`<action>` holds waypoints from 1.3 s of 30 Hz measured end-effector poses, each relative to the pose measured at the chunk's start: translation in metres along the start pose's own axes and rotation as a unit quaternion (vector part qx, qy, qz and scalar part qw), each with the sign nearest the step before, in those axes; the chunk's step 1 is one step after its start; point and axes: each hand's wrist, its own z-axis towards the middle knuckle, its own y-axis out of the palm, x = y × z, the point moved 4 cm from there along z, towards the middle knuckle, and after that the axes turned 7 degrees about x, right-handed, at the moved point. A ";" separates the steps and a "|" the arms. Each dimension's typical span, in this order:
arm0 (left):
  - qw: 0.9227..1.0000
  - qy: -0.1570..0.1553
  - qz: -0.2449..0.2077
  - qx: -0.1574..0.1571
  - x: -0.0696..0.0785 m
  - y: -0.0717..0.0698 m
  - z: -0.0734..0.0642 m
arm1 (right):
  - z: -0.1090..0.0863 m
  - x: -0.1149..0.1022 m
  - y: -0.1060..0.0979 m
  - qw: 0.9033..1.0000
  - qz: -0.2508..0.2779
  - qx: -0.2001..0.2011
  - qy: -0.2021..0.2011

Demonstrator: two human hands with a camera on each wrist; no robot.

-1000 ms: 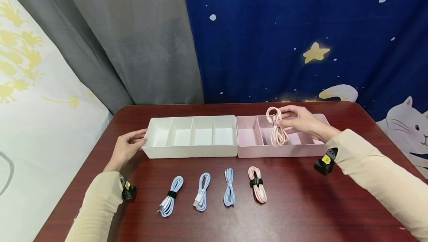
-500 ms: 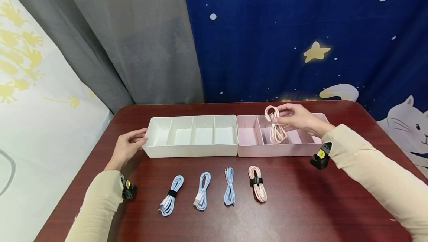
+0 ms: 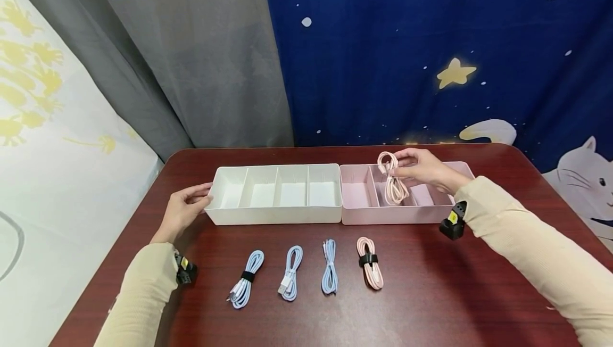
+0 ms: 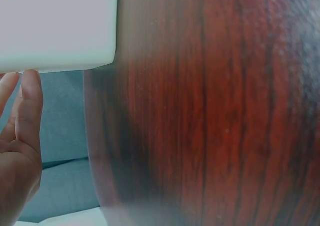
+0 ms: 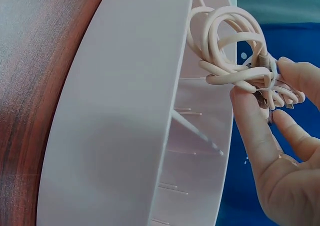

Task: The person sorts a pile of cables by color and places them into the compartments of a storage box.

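A looped pale pink charging cable [image 3: 396, 190] is pinched between the thumb and fingers of my right hand [image 3: 426, 170]. It hangs over the pink divided box [image 3: 354, 216], by its second compartment from the left. In the right wrist view, the bundled cable [image 5: 240, 40] shows above the box's compartments. My left hand [image 3: 184, 209] touches the left end of the white divided box [image 3: 278, 216]. In the left wrist view, its extended fingers [image 4: 31, 93] meet the box's side. The two boxes stand end to end.
In front of the boxes lie several cables in a row: a blue one with a black strap [image 3: 246, 279], a blue one [image 3: 290, 272], another blue one [image 3: 329, 267] and a pink one with a black strap [image 3: 370, 263]. Curtains hang behind the dark red wooden table [image 3: 407, 315].
My right hand has shifted slightly left and lower with the pink cable, bringing it closer to the pink box. My left hand stays at the white box's end.
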 end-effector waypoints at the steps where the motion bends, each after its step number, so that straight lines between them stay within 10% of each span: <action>1: 1.000 0.000 0.000 0.001 0.000 0.000 0.000 | 0.000 0.000 0.000 1.000 -0.001 0.000 0.000; 39: 1.000 -0.011 0.001 0.004 0.001 -0.001 -0.003 | 0.009 0.018 0.022 0.999 -0.048 -0.006 0.006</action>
